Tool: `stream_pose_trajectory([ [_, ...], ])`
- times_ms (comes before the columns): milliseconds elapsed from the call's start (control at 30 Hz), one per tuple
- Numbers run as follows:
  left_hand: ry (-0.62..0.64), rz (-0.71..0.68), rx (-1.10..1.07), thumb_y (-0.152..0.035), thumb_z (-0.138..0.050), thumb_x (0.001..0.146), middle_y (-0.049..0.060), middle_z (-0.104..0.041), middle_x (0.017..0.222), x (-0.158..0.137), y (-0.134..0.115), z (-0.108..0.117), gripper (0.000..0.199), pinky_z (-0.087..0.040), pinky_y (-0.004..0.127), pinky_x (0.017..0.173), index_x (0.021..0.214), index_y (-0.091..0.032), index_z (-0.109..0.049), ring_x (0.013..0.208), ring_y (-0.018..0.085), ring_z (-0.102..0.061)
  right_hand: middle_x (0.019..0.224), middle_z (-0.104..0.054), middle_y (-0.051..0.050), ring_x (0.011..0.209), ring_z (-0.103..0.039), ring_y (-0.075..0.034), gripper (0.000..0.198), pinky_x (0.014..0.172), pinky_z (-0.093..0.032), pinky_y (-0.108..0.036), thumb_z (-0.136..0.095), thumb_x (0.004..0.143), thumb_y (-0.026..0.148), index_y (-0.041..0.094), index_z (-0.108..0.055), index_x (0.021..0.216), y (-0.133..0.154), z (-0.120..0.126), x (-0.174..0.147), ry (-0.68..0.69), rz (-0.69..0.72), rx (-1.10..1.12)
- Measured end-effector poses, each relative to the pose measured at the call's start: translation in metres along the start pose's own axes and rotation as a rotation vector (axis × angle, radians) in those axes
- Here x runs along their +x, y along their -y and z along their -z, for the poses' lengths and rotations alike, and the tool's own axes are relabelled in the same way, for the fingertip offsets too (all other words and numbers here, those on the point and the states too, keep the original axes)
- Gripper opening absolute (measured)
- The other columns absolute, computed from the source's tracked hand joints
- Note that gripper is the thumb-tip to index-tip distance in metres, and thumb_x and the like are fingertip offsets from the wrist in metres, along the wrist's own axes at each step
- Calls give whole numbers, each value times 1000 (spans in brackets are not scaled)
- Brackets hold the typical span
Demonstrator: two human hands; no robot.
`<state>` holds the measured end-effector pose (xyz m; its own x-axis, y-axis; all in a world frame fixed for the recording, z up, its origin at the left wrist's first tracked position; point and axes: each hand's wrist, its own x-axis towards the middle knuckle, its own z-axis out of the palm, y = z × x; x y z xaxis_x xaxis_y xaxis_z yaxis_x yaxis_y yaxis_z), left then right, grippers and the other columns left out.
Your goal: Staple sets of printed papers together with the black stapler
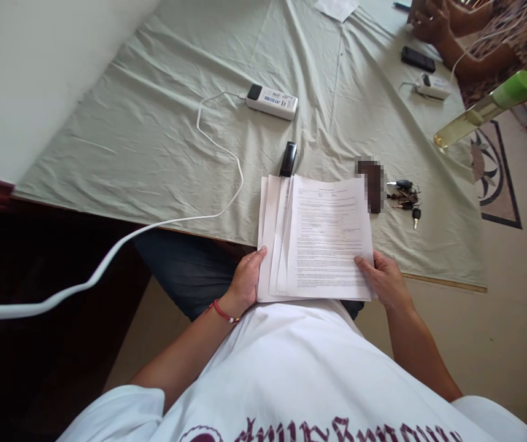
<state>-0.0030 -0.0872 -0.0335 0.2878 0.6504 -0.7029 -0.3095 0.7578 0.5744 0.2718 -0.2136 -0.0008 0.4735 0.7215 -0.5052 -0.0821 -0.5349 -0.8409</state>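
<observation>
A loose stack of printed paper sheets (327, 245) is held between my two hands over the table's near edge. The top sheet carries dense lines of text, and other sheets fan out to its left. My left hand (247, 279) grips the stack's left edge, thumb on top. At the right edge, my right hand (385, 279) pinches the sheets with its thumb on the front page; its fingers are hidden underneath. Just beyond the papers' top edge lies a black stapler-like object (288, 158), partly covered by them.
On the green tablecloth (153, 123) lie a white power bank (272, 102) with a cable (240, 178), keys (408, 199), a blurred-out brown object (370, 184) and a phone (417, 59). A green-capped bottle (479, 116) stands right. Another person's hands (433, 24) are at the far right.
</observation>
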Motion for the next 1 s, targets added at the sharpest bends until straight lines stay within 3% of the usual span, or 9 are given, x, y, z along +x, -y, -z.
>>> stream_pose_trajectory([
  [233,29,-5,16,-49,-94,56,10,-80,83,0,2,1,48,-63,45,89,81,-13,-73,98,35,-76,119,-77,-6,112,-73,-31,48,102,-58,-45,-79,81,51,23,-72,120,-1,-1,-2,57,6,10],
  [500,109,-10,-16,-50,-89,68,13,-81,94,-4,1,0,48,-61,46,95,94,-11,-76,105,35,-75,122,-76,-6,111,-73,-31,48,102,-58,-48,-73,86,50,23,-71,126,-4,-7,0,99,43,-28],
  [700,95,-15,-5,-47,-90,66,14,-81,93,-4,1,-1,46,-61,46,96,90,-11,-76,104,35,-75,118,-77,-7,113,-71,-32,46,102,-58,-49,-73,86,51,22,-72,121,-3,-14,1,101,54,-71],
  [867,65,-31,16,-50,-91,63,12,-80,87,-3,3,0,49,-60,46,96,88,-11,-75,105,36,-75,113,-78,-7,104,-73,-29,47,97,-59,-46,-76,84,53,22,-72,120,-2,-16,1,89,47,-16],
  [1000,69,-24,22,-51,-91,61,12,-80,86,-2,3,0,51,-60,46,94,89,-12,-74,105,36,-75,101,-78,-5,90,-72,-25,42,83,-60,-39,-78,80,54,22,-73,106,-1,-13,2,-7,87,-43],
])
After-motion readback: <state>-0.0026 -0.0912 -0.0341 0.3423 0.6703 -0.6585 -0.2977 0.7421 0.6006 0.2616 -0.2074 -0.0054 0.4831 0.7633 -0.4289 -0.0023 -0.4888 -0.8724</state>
